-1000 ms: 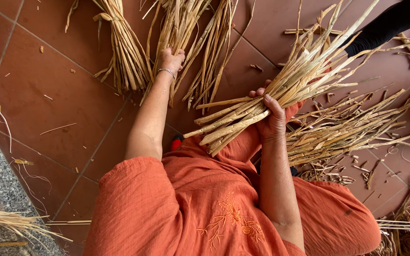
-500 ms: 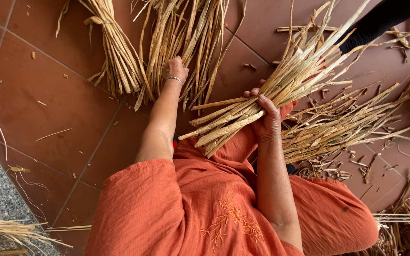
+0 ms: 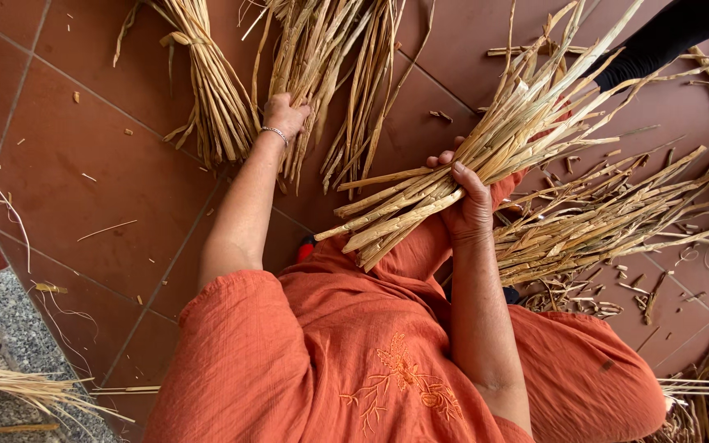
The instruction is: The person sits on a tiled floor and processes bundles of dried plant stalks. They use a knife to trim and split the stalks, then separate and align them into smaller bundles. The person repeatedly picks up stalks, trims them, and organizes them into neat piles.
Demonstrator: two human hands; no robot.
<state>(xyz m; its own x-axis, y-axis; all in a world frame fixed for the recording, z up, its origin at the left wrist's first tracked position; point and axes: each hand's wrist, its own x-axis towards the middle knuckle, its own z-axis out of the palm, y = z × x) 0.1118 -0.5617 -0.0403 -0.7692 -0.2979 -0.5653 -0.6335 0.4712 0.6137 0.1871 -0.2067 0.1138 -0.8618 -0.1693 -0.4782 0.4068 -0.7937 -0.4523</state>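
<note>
The fingers (image 3: 459,174) of the right hand (image 3: 468,205) are wrapped tightly around a thick bundle of dried stalks (image 3: 486,160), gripping it near its cut ends. The bundle slants up and away from the person's lap, its thinner tips fanning out toward the upper right. The left hand (image 3: 283,115) reaches forward with the arm stretched out; its fingers curl into a loose sheaf of long stalks (image 3: 330,74) lying on the floor, though the fingertips are hidden among the stalks, so how firmly they grip cannot be told. A thin bracelet (image 3: 273,132) sits at that wrist.

Just left of this sheaf lies a tied bundle (image 3: 211,90), bound near its top. To the right of the held bundle, a flat heap of stalks (image 3: 609,221) spreads over the floor, with short scraps around it. The floor (image 3: 84,164) is of reddish-brown tiles, scattered with bits of straw. The person wears an orange garment (image 3: 354,361) with embroidery. A dark sleeve (image 3: 666,37) of another person shows at the upper right.
</note>
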